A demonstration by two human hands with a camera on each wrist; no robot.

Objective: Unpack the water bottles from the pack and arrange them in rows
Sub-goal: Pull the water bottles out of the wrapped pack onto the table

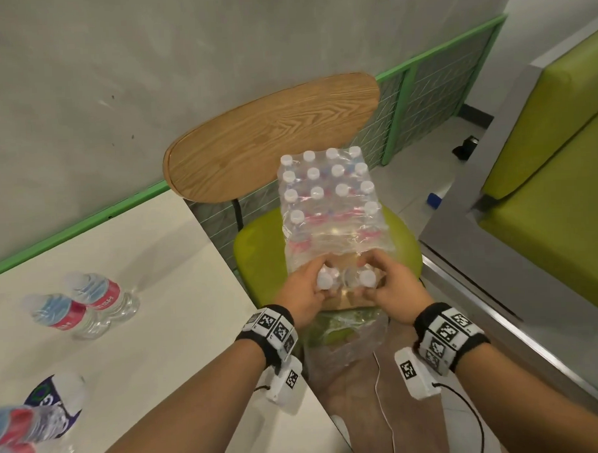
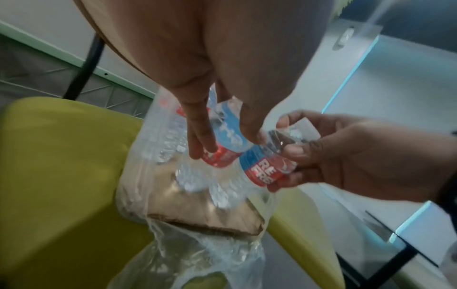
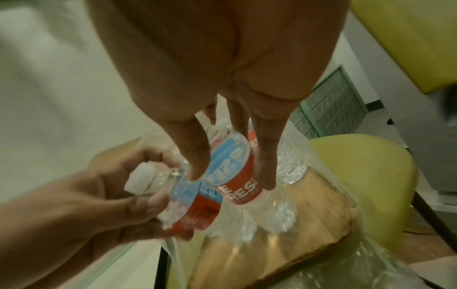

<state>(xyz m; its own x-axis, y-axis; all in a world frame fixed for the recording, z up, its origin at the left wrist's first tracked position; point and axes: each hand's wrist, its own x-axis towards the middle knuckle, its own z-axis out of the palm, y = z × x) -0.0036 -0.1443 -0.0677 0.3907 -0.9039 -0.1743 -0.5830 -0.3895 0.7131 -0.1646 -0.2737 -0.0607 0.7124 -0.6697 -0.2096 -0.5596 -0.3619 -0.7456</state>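
A shrink-wrapped pack of water bottles (image 1: 327, 204) with white caps stands on a cardboard tray (image 2: 197, 217) on a green chair seat (image 1: 258, 259). Its near end is torn open. At that end my left hand (image 1: 309, 289) grips one bottle (image 1: 325, 279) by its upper part, thumb and fingers curled round it. Beside it my right hand (image 1: 387, 285) grips a second bottle (image 1: 367, 278) the same way. The left wrist view shows the left-hand bottle (image 2: 228, 140) with its blue and red label. In the right wrist view the right-hand bottle (image 3: 232, 168) stands tilted on the tray (image 3: 296, 224).
Two unpacked bottles (image 1: 78, 304) stand on the white table (image 1: 158, 335) at the left, and more bottles (image 1: 22, 430) are at its near left corner. The chair's wooden back (image 1: 269, 135) rises behind the pack. A green bench (image 1: 546, 198) stands to the right.
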